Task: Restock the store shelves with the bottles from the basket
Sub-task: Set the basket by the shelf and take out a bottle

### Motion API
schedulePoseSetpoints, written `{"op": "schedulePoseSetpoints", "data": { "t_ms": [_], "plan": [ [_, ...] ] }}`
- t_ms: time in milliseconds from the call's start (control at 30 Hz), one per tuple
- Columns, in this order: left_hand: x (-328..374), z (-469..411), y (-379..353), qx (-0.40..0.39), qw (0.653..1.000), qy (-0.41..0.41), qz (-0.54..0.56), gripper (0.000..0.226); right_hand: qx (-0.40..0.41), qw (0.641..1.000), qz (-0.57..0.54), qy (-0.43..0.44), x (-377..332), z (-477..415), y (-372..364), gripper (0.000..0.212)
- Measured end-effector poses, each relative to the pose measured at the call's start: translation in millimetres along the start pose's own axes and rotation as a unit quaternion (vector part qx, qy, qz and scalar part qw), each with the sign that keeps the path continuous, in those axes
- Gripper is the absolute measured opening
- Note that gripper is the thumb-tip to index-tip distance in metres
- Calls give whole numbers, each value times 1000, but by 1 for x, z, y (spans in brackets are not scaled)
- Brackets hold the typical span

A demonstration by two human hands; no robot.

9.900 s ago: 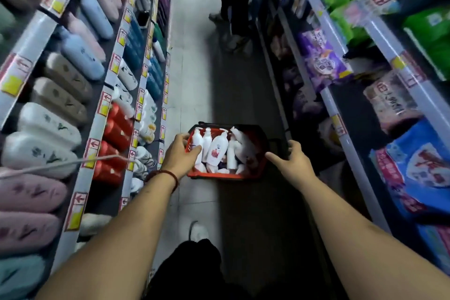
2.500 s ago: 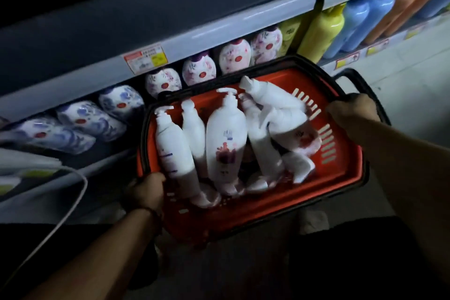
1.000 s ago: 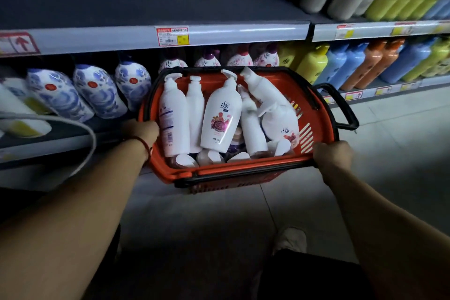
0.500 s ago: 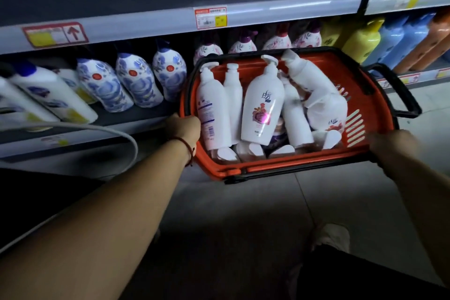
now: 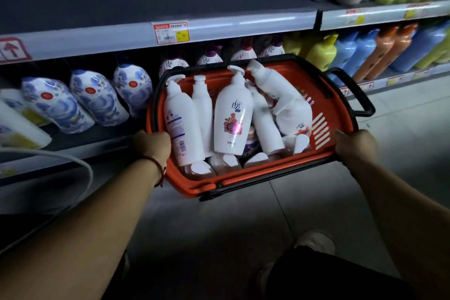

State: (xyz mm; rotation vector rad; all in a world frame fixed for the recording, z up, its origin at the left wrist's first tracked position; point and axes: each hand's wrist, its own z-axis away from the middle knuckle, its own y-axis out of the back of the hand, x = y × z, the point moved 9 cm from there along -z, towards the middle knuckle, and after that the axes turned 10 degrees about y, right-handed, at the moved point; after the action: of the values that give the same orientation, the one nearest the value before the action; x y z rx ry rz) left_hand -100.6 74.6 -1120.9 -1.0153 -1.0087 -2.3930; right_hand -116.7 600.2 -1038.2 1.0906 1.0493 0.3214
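Red shopping basket (image 5: 243,179) held before a store shelf (image 5: 109,146); the left hand (image 5: 152,145) and right hand (image 5: 354,146) each curl their fingers round an opposite side rim. White pump bottles (image 5: 232,117) lie packed inside the basket, pump heads toward the shelf. Blue-patterned bottles (image 5: 97,102) stand on the shelf just left of the basket.

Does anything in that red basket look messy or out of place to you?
Yes, mildly. The white bottles in the basket are jumbled: several lean side by side, while the rightmost bottle lies slanted across the others. Nothing looks spilled or broken.
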Motion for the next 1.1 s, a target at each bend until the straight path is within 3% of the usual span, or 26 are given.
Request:
{"op": "schedulePoseSetpoints", "data": {
  "t_ms": [100, 133, 200, 267, 333, 400, 433, 500, 600, 733, 800, 933, 1100],
  "plan": [
    [17, 24, 13, 5, 996, -46, -75, 14, -18, 999, 33, 2, -10, 12, 5, 55],
    [22, 31, 15, -16, 992, -62, -105, 4, -40, 998, 42, -8, -16, 19, 5, 57],
    [30, 41, 15, -80, 978, -96, -169, 9, -83, 991, 104, -4, -27, 29, 5, 67],
    [32, 45, 15, -167, 943, -109, -266, 16, -159, 969, 182, 39, -49, 47, 9, 74],
    [28, 46, 21, -269, 882, -74, -379, 35, -278, 932, 212, 93, -79, 80, 8, 61],
    [36, 44, 39, -318, 834, -53, -449, 50, -311, 920, 214, 103, -102, 91, 11, 50],
    [46, 40, 49, -321, 826, -58, -460, 49, -318, 915, 220, 112, -112, 89, 7, 47],
    [72, 30, 72, -305, 834, -84, -453, 39, -319, 916, 188, 156, -131, 92, -8, 43],
    [103, 14, 110, -255, 844, -140, -451, 31, -376, 910, 96, 144, -150, 123, -37, 29],
    [110, 19, 131, -271, 813, -186, -480, 25, -433, 890, 9, 141, -188, 168, -69, 18],
    [111, 23, 139, -267, 803, -223, -485, 22, -428, 890, -28, 156, -213, 184, -85, 23],
    [122, 36, 135, -247, 823, -269, -436, 20, -399, 897, -21, 190, -236, 195, -115, 45],
    [128, 50, 82, -318, 838, -261, -360, 13, -354, 904, 12, 238, -252, 188, -136, 60]
  ]
}}
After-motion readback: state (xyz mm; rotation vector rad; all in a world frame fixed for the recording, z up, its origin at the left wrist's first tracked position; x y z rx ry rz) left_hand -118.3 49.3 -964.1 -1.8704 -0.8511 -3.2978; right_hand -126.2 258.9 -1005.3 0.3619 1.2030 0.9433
